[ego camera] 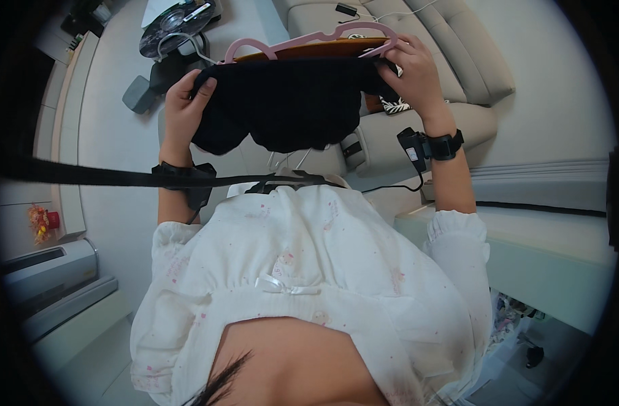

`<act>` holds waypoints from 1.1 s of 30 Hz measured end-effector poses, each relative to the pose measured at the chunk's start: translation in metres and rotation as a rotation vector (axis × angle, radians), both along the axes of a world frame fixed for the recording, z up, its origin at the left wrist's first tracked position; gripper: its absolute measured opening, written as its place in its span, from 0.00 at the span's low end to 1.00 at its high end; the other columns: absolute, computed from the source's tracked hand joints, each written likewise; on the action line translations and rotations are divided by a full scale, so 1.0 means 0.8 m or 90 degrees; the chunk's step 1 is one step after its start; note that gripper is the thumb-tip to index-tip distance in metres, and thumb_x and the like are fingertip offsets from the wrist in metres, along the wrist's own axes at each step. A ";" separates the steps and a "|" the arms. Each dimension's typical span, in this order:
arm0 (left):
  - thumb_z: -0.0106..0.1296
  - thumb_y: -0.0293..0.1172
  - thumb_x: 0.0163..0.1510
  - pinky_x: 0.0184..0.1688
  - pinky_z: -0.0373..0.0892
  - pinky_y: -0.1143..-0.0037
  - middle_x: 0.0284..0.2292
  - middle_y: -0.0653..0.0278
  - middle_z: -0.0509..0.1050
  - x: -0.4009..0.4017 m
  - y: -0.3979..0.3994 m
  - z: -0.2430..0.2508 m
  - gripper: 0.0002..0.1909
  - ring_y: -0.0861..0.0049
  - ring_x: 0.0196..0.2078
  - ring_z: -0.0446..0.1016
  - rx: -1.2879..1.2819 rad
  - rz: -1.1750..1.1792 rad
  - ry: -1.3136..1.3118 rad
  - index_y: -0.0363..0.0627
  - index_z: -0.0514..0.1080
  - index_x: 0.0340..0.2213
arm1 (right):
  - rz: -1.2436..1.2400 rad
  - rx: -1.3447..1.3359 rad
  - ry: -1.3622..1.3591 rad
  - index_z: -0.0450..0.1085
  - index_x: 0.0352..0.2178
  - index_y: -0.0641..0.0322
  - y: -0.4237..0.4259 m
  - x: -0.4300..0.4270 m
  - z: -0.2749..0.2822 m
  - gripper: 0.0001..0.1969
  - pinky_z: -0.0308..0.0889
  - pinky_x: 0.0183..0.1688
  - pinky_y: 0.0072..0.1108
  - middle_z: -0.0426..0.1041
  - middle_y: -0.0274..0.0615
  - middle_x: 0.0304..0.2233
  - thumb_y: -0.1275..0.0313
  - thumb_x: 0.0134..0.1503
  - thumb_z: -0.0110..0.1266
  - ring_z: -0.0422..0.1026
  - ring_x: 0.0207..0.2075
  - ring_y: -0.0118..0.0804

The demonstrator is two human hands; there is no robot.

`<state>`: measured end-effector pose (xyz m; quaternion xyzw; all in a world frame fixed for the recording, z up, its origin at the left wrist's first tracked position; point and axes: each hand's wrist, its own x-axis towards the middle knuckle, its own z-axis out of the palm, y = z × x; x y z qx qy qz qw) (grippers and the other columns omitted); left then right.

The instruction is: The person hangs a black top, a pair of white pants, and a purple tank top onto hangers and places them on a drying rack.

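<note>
A black cloth garment [284, 101] hangs spread between my two hands at the top middle. My left hand [185, 104] grips its left edge, thumb in front. At its upper right edge, the fingers of my right hand [413, 73] hold the cloth and touch the end of a pink plastic hanger [309, 38]. The hanger lies along the garment's top edge, with brownish-orange material [319, 49] behind it. A pale hook [180, 36] sticks out at the upper left. The lower part of the hanger, if any, is hidden by the cloth.
A beige sofa [431, 45] stands beyond my right hand, with a black-and-white patterned item [394, 105] on it. A round dark table [160, 38] is at the upper left, near a grey stool [139, 95]. A black strap [101, 175] crosses the view. Metal hanger wires [303, 159] show below the garment.
</note>
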<state>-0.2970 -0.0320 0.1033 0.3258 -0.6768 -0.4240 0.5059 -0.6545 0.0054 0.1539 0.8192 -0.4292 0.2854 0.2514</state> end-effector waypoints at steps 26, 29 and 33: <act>0.52 0.28 0.42 0.26 0.62 0.77 0.20 0.58 0.66 -0.062 0.005 0.019 0.08 0.65 0.24 0.65 -0.300 -0.001 -0.265 0.38 0.67 0.25 | 0.136 0.404 -0.299 0.63 0.34 0.61 -0.008 0.085 -0.030 0.17 0.62 0.34 0.23 0.66 0.42 0.28 0.80 0.37 0.50 0.66 0.32 0.42; 0.52 0.28 0.42 0.27 0.63 0.78 0.21 0.59 0.67 -0.049 0.004 0.023 0.08 0.67 0.24 0.66 -0.309 0.049 -0.253 0.37 0.67 0.26 | 0.158 0.515 -0.275 0.65 0.28 0.65 -0.004 0.080 -0.014 0.10 0.61 0.32 0.18 0.68 0.39 0.24 0.80 0.39 0.49 0.66 0.26 0.34; 0.51 0.27 0.43 0.28 0.63 0.79 0.22 0.59 0.68 -0.006 -0.006 0.025 0.07 0.69 0.25 0.67 -0.346 0.139 -0.343 0.36 0.68 0.26 | 0.186 0.565 -0.380 0.64 0.29 0.67 -0.004 0.056 0.000 0.10 0.60 0.35 0.16 0.67 0.34 0.25 0.80 0.40 0.48 0.64 0.29 0.25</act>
